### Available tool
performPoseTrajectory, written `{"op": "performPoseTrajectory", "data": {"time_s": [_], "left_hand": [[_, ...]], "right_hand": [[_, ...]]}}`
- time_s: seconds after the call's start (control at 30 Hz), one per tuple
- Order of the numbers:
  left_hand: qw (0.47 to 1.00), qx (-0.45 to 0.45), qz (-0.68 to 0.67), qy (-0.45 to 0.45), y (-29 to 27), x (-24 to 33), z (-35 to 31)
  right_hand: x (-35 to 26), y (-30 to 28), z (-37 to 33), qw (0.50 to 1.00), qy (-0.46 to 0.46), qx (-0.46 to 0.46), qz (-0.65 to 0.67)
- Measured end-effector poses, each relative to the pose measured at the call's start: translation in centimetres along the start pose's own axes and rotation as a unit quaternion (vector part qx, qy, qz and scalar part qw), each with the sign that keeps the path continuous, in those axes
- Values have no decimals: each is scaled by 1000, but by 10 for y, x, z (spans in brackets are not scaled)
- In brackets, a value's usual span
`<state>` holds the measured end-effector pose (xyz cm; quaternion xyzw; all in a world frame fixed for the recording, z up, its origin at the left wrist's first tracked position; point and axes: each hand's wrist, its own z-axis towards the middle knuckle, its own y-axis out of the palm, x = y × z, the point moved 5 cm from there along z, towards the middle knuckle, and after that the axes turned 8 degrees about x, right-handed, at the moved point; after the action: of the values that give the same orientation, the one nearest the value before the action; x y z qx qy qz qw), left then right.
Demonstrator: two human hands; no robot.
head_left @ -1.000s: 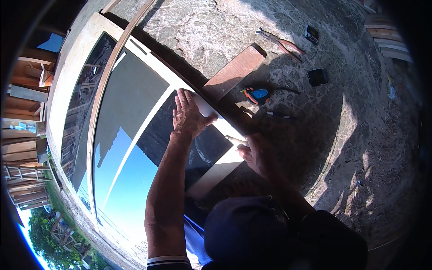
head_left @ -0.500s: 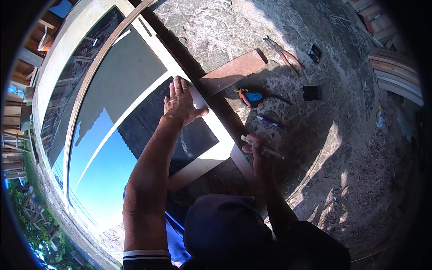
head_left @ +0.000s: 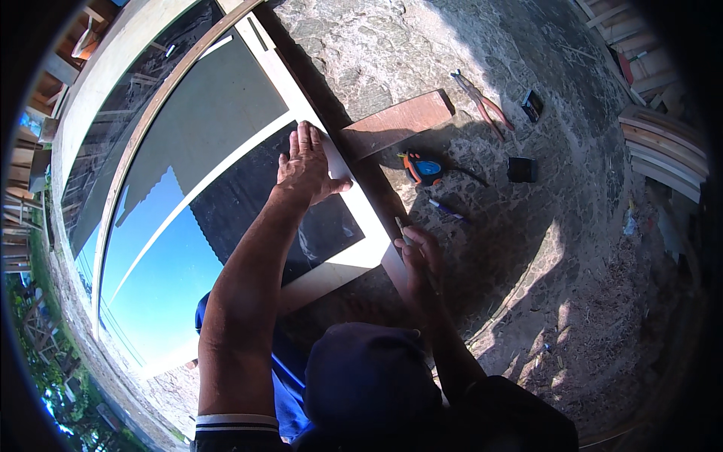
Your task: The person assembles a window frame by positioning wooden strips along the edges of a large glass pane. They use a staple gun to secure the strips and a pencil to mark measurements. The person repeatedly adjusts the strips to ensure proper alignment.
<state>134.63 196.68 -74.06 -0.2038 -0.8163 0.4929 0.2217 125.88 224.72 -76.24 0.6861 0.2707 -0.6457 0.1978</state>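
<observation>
Left fingers (head_left: 304, 137) lie flat, empty, on a smooth pale frame (head_left: 363, 212); right fingers (head_left: 426, 242) grip a slim rod (head_left: 401, 227).

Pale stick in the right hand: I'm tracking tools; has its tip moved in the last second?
Yes, rightward. The pale stick had its tip over the white frame; now the tip shows past the frame's right edge.

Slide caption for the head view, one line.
Left hand flat on a pale frame with glossy panels, right hand gripping a slim tool, pliers and tape measure on the stony ground.
</observation>
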Motion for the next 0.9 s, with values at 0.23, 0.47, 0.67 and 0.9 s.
{"op": "performPoseTrajectory", "data": {"time_s": [0.23,0.47,0.67,0.9], "left_hand": [[1000,-9,6,-4,1,0,2],[1000,0,0,2,1,-1,0],[1000,10,3,3,2,-2,1],[999,31,12,10,3,-3,0]], "right_hand": [[9,4,-4,993,-98,-26,-58],[-12,12,-1,979,-151,-66,-118],[-19,18,4,969,-145,-86,-181],[-18,21,12,952,-209,-72,-214]]}}
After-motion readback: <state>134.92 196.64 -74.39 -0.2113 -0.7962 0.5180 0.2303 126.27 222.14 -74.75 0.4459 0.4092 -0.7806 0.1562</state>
